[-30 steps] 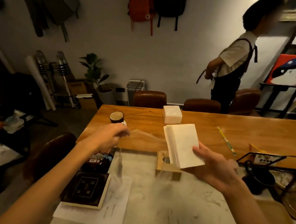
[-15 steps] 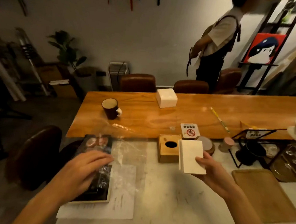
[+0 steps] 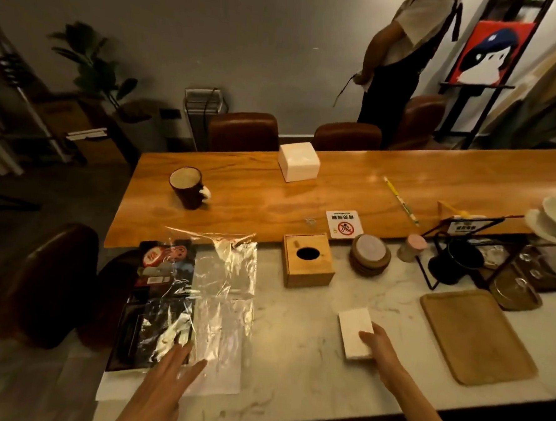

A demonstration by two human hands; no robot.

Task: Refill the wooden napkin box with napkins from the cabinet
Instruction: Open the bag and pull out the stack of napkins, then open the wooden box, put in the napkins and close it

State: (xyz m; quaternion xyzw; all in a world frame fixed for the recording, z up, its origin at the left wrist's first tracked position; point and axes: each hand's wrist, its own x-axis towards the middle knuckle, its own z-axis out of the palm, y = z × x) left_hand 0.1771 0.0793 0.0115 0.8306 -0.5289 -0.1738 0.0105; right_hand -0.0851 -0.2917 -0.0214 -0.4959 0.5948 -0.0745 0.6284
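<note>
Café or small eatery, marble service counter (image 3: 293,357) abutting a long wooden table (image 3: 336,188), leather chairs (image 3: 244,130) at 12 o'clock, no-smoking sign (image 3: 344,223), coaster stack (image 3: 370,255), wooden serving tray (image 3: 477,336) at 3 o'clock, aproned person (image 3: 400,55) at 1 o'clock

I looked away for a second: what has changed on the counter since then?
The right hand lowered the napkin stack from upright above the wooden box down flat onto the marble counter, still touching it. The left hand let the plastic wrapper drop onto the counter. Box, mug and tray stayed put.
</note>
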